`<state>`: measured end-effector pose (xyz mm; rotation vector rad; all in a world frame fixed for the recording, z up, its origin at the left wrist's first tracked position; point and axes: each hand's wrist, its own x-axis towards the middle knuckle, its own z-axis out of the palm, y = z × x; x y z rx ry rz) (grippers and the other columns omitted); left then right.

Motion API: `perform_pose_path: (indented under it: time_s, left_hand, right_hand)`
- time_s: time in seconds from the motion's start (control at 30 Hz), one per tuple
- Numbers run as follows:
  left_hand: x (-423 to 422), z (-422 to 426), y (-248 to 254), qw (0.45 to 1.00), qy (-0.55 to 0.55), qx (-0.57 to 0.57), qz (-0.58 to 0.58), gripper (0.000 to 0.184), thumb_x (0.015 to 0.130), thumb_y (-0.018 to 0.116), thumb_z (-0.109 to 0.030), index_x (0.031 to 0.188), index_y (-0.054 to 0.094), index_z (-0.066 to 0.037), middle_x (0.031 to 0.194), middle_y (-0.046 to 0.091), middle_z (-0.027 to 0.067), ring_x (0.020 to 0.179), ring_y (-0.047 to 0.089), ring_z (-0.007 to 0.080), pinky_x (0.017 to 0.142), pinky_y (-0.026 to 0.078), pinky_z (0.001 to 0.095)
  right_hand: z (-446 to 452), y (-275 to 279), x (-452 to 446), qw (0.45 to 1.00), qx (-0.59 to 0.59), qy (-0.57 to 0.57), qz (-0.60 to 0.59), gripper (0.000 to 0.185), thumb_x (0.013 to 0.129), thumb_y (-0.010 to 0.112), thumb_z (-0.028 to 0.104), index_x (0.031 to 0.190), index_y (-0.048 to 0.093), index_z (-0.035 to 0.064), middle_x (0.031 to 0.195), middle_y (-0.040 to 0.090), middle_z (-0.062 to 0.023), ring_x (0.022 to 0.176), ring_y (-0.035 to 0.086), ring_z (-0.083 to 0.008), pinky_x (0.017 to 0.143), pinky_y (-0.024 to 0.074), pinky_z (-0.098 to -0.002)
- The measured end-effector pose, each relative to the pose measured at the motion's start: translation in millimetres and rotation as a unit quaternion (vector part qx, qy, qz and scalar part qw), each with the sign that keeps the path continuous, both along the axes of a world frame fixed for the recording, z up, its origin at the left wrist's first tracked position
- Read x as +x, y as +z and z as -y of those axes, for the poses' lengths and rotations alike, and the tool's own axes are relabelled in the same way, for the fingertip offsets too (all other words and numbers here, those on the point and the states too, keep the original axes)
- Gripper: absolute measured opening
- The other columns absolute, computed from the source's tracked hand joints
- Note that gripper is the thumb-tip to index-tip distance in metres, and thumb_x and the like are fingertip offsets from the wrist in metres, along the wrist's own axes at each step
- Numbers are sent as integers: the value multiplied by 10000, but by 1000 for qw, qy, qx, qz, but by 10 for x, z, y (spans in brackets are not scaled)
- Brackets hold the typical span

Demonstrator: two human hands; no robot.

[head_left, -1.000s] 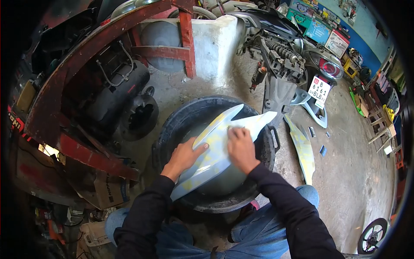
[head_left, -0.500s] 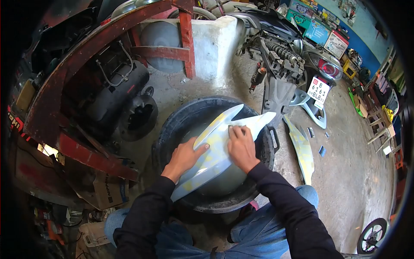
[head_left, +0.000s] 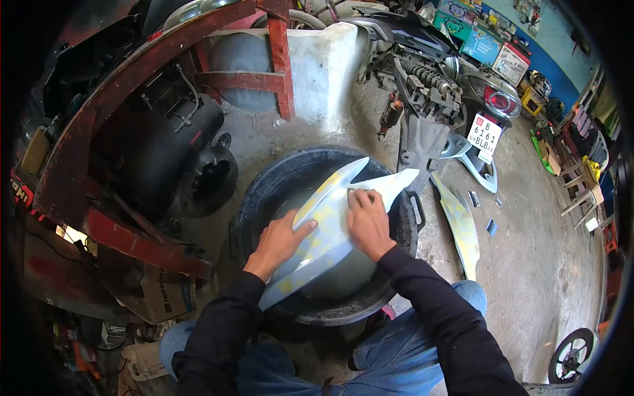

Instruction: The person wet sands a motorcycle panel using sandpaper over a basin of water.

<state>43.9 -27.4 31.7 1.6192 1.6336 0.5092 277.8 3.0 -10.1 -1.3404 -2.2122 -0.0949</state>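
Observation:
A pale blue-white panel with yellow patches (head_left: pixel 323 214) lies slanted across a round black tub (head_left: pixel 264 177) that holds cloudy water. My left hand (head_left: pixel 281 239) grips the panel's left edge, its thumb lying on the upper face. On the panel's upper right part, my right hand (head_left: pixel 370 221) presses down with bent fingers around a small dark pad (head_left: pixel 351 196), of which only an edge shows. The panel's forked tips point up and right, past my right hand.
A similar panel (head_left: pixel 459 228) lies on the floor right of the tub, near small blue pieces (head_left: pixel 491 227). Beyond stands a partly stripped motorcycle (head_left: pixel 429 86). A red frame (head_left: pixel 142 247) and a dark tank (head_left: pixel 155 142) are at left; a wheel (head_left: pixel 571 356) is at lower right.
The whole view has shifted slightly. My right hand has moved a little over the panel, and the pad's edge shows more clearly than a second ago. My left hand keeps its hold.

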Motion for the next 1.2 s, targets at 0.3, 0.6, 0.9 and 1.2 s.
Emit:
perform_pose_path:
  time_s: [0.3, 0.6, 0.9, 1.2]
  left_hand:
    - [-6, 4, -17, 1000, 1, 6, -29, 612, 979, 616, -506, 1377, 602, -41, 1190, 709, 272, 1151, 675, 424, 1004, 495, 474]
    - [-10, 10, -37, 999, -4, 24, -47, 633, 977, 611, -521, 1393, 589, -44, 1191, 710, 270, 1132, 686, 417, 995, 500, 472]
    - [-2, 5, -131, 998, 7, 37, -59, 627, 984, 609, -503, 1396, 581, -32, 1185, 710, 269, 1117, 689, 420, 985, 507, 464]
    - [-8, -6, -233, 998, -3, 50, -47, 718, 965, 604, -553, 1448, 534, -26, 1232, 669, 306, 1185, 622, 464, 1006, 483, 507]
  right_hand:
    - [105, -14, -101, 999, 8, 35, -8, 470, 821, 646, 95, 1259, 633, -75, 1233, 612, -175, 1167, 529, -406, 1045, 444, -455]
    - [296, -52, -160, 997, 38, 65, -20, 445, 823, 641, 76, 1248, 647, -58, 1195, 639, -168, 1140, 537, -397, 1027, 448, -448]
    - [83, 50, -112, 995, 47, 86, -34, 409, 861, 596, 71, 1241, 638, -72, 1176, 635, -167, 1097, 546, -350, 998, 441, -426]
    - [-93, 137, -55, 999, 22, 17, -24, 418, 850, 621, 89, 1233, 637, -78, 1195, 632, -173, 1143, 551, -357, 1033, 434, -441]
